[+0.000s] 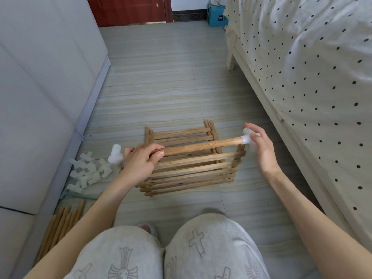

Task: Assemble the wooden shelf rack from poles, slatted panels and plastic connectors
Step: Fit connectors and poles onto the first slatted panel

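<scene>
Rack assembly is judged barely begun: one pole [201, 147], capped by connectors [115, 156] at both ends, is gripped above the stacked panels [189, 170] by the left hand [141, 160]; the right hand [259, 146] pinches its far connector [246, 137] (loose connectors [88, 172] and spare poles [62, 224] remain left of the panels).

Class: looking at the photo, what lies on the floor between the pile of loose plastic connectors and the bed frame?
In the head view, the stack of slatted panels lies there.

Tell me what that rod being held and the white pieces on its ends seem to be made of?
The pole looks like bare, unvarnished wood: tan, matte, with grain streaks, matching the slatted panels below. The end connectors look like whitish, slightly translucent plastic with a smooth, moulded surface, like the spare connectors on the floor. The left hand grips the pole; the right hand holds one connector.
</scene>
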### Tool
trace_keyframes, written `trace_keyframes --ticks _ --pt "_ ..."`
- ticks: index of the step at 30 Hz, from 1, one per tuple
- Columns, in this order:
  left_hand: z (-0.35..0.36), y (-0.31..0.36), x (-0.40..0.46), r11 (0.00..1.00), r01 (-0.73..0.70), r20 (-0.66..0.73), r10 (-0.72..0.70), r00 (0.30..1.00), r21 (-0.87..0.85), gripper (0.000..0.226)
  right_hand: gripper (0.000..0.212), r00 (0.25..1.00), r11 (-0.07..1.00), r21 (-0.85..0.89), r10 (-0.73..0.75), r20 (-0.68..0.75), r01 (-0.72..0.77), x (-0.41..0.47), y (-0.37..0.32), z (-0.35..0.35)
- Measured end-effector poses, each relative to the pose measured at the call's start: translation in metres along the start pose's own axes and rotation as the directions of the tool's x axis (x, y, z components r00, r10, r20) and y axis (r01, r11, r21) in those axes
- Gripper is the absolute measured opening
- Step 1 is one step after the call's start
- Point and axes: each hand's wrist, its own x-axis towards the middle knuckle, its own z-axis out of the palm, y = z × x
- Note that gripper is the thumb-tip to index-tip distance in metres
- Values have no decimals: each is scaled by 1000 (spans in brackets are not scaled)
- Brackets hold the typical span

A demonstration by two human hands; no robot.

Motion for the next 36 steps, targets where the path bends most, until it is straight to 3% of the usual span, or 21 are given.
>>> trace_keyframes --ticks 7,11,15,18,22,26,29,32,36 --pt "-6 -2 -3 996 41 -4 -42 999 -75 24 37 996 997 8 -80 40 80 6 -22 9" --pt "-7 -1 -3 969 102 49 -94 994 -224 24 39 983 982 -59 -178 42 180 3 -41 18" --pt "-5 -13 -6 827 165 149 -99 984 -538 19 40 943 939 -105 -321 85 329 7 -80 32" --pt "8 -27 -19 720 210 215 -86 973 -662 21 42 888 910 -97 -363 282 403 11 -106 46" --pt "22 -50 -31 643 260 263 -93 960 -720 23 47 838 856 -276 -276 471 437 14 -107 50" --pt "19 -62 -28 628 295 262 -149 954 -720 25 53 786 616 -538 -237 571 576 20 -101 55" --pt "13 -67 -24 681 304 229 -200 952 -666 28 36 718 551 -493 -326 615 673 21 -102 74" --pt "5 -68 -24 708 326 205 -253 945 -626 28 33 666 537 -440 -356 656 720 14 -103 90" --pt "-14 -48 -28 620 276 74 -331 941 -735 26 17 676 557 -439 -343 652 705 2 -95 108"
